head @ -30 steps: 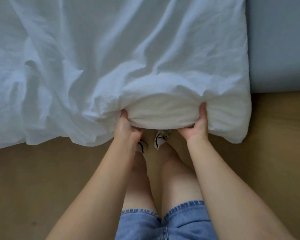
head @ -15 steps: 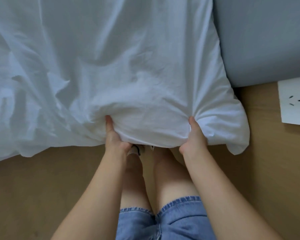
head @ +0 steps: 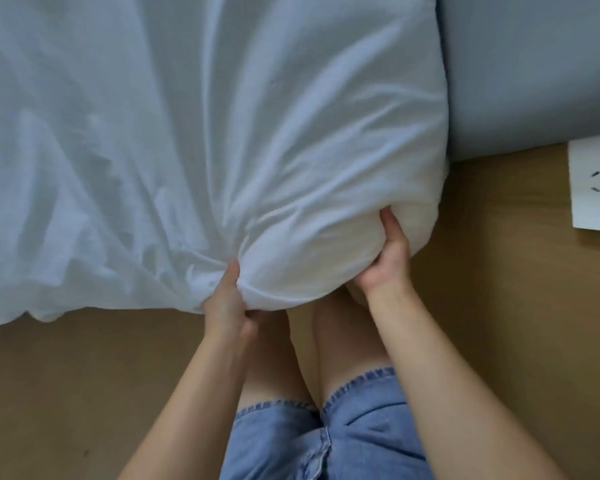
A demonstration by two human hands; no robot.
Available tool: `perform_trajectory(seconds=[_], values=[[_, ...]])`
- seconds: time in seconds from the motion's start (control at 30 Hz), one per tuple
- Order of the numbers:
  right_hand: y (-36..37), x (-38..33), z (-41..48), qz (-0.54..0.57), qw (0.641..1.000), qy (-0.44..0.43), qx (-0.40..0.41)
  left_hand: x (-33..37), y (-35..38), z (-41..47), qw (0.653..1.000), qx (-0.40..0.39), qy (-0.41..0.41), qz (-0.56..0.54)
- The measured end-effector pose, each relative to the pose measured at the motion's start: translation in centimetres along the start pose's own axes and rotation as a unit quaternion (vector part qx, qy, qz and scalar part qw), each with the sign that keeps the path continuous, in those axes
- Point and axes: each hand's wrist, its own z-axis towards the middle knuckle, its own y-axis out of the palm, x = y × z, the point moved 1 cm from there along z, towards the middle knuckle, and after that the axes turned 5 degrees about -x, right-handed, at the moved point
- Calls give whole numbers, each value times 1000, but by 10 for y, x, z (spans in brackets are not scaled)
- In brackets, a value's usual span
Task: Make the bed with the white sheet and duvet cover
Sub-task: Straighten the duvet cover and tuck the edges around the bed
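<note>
Across the upper left of the view, the white duvet cover (head: 222, 133) is lying spread over the bed, its thin cloth being drawn into creases that are fanning toward the near edge, where it is overhanging the wooden floor (head: 66, 393). At its right corner the cloth is being stretched over a rounded, cream-tinted bulge. Just beside it on the right, the bare grey mattress (head: 534, 64) is showing, and a white rectangular plate (head: 596, 202) with small dark marks is lying at the right border, apart from the cover. Below the bulge, bare legs and blue denim shorts (head: 361, 441) are being seen, the lower legs being hidden by the hanging cloth. The left hand (head: 226, 303) is being held at the hem where the creases are meeting, a gather of cloth being pinched between thumb and curled fingers. The right hand (head: 388, 258) is being set against the corner's right side, the thumb being pressed upward on the bulge and the fingers being curled beneath the cloth, gripping it.
</note>
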Motion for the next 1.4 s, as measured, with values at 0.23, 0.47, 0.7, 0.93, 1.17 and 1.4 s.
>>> perform_trajectory(seconds=[0.23, 0.47, 0.7, 0.93, 1.17, 1.4], values=[[-22, -24, -24, -108, 978, -163, 75, -32, 31, 29, 996, 42, -58, 46], [-63, -13, 41, -81, 979, -25, 186, -14, -32, 50, 991, -16, -113, -69], [-80, 6, 42, 26, 998, 14, 56, 4, -16, 61, 969, -178, -51, -163], [-31, 61, 33, -26, 986, 145, -72, -6, -44, 59, 999, 39, 23, 31], [-50, 43, 49, -67, 987, 21, 147, -14, -67, 35, 996, -35, 5, 86], [-42, 85, 40, -65, 995, 25, 74, 67, -99, 78, 961, -140, 8, -238]])
